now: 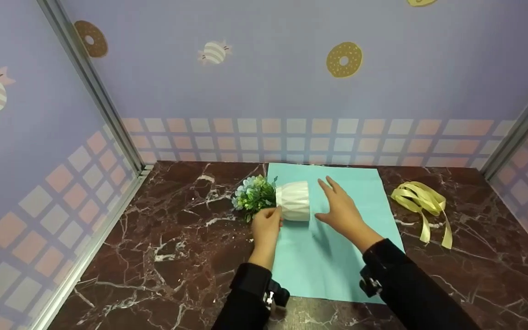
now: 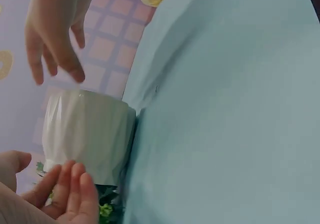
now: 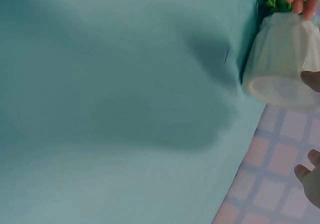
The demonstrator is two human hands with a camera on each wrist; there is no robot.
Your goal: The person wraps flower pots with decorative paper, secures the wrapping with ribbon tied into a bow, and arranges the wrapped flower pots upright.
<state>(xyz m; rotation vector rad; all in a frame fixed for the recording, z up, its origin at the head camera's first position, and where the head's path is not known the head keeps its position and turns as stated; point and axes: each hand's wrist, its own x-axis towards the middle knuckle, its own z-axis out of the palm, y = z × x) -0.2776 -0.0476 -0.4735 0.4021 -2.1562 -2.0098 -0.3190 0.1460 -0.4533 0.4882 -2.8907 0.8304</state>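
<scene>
A white ribbed flower pot (image 1: 294,201) lies on its side on a light blue sheet (image 1: 337,270). Out of its left end come green leaves and pale blue flowers (image 1: 252,195), reaching past the sheet's left edge. My left hand (image 1: 266,229) is at the pot's rim by the leaves. In the left wrist view its fingers (image 2: 75,194) are loosely bent and the thumb stands apart; whether they touch the pot is unclear. My right hand (image 1: 344,213), fingers spread, is just right of the pot's base, apart from it and holding nothing.
A loosely looped yellow ribbon (image 1: 422,199) lies to the right of the sheet, its two tails toward me. Beneath everything is a dark red marbled tabletop (image 1: 177,256). Patterned purple panels (image 1: 273,82) close off the back and both sides.
</scene>
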